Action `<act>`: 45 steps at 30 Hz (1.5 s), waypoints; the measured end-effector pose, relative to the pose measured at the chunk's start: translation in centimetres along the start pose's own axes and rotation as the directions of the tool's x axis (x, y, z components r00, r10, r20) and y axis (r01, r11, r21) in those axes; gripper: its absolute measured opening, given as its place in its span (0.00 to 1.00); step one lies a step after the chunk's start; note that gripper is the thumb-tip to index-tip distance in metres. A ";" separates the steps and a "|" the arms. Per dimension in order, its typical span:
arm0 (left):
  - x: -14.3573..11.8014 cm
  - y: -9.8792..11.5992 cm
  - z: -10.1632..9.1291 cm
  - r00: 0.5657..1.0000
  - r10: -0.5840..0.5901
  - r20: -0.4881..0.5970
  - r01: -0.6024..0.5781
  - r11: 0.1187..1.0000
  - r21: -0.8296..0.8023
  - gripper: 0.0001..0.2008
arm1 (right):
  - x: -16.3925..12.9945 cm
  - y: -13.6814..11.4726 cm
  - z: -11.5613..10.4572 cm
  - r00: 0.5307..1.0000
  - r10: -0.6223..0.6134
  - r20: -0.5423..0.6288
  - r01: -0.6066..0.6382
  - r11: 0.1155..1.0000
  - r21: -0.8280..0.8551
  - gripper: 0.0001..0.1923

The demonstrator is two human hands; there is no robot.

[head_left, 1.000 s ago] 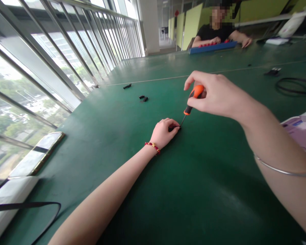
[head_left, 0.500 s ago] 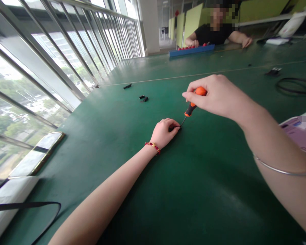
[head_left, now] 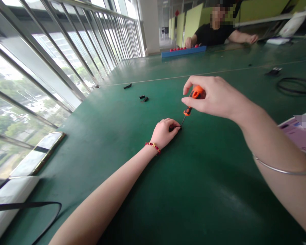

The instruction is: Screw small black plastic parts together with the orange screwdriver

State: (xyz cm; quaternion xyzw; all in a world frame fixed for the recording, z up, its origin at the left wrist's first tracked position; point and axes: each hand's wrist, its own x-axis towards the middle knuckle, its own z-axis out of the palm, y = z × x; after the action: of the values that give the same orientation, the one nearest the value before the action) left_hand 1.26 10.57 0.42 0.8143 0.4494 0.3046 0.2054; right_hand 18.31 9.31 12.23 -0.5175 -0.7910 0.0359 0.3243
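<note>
My left hand [head_left: 165, 132] rests on the green table [head_left: 132, 163], its fingers closed round a small black part [head_left: 171, 129]. Most of that part is hidden under the fingers. Over to the right, my right hand [head_left: 206, 95] is around the orange and black handle of a screwdriver [head_left: 197, 92]. Thumb and index finger are spread apart, while the handle's top lies back against the hand. The screwdriver leans, its thin shaft running down to the black part at my left fingertips. Whether the tip sits in a screw is too small to tell.
Small black pieces [head_left: 144, 98] and another black piece [head_left: 128, 86] lie farther back. A phone [head_left: 38, 154] and a white box [head_left: 12, 200] with a black strap are at left. A co-worker [head_left: 214, 35] sits behind a blue tray [head_left: 183, 51]; a black cable [head_left: 295, 85] lies right.
My right thumb and index finger have spread apart, and the screwdriver handle has turned and shifted slightly left. My left hand stays still. The co-worker's blue tray has slid left.
</note>
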 end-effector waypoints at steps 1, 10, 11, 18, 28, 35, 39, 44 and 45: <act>0.0 0.0 0.0 1.000 -0.002 0.001 0.002 1.000 0.000 0.05 | 0.0 0.0 0.0 1.000 0.003 -0.002 -0.003 1.000 -0.005 0.10; 0.0 -0.1 0.0 1.000 0.013 -0.011 -0.013 1.000 -0.003 0.05 | 0.0 0.1 0.5 0.998 0.040 0.058 -0.044 0.996 0.077 0.12; 0.0 -0.1 0.0 1.000 0.015 -0.011 -0.015 1.000 -0.003 0.05 | 0.1 0.1 0.6 0.995 0.049 0.089 -0.057 0.993 0.100 0.14; -0.1 0.1 0.0 1.000 0.021 -0.009 -0.021 0.999 0.024 0.05 | -1.3 0.4 1.4 0.990 0.101 -0.096 -0.062 0.937 0.344 0.13; -0.2 0.4 -0.2 0.998 0.006 -0.057 -0.002 0.999 0.054 0.05 | -6.5 4.6 8.1 1.000 0.020 0.016 -0.021 0.997 0.079 0.11; -0.1 0.4 -0.2 0.999 -0.025 -0.047 0.026 0.999 0.026 0.06 | -6.2 5.4 8.4 0.992 0.034 0.121 -0.049 0.992 0.119 0.10; -0.1 0.4 -0.2 0.999 -0.025 -0.046 0.026 0.999 0.022 0.07 | -6.2 5.6 8.6 0.989 0.003 0.151 -0.019 0.995 0.101 0.11; 0.0 0.3 -0.2 0.999 -0.019 -0.044 0.020 1.000 0.013 0.07 | -6.0 6.3 9.2 0.992 0.015 0.126 -0.032 0.990 0.134 0.09; 0.0 0.3 -0.2 0.999 -0.018 -0.045 0.018 1.000 0.009 0.06 | -6.0 6.4 9.3 0.993 0.015 0.119 -0.031 0.990 0.136 0.08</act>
State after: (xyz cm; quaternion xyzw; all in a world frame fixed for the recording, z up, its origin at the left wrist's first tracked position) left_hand 1.34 10.39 0.73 0.8042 0.4626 0.3187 0.1944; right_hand 19.76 9.79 -0.46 -0.5001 -0.7983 0.1246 0.3116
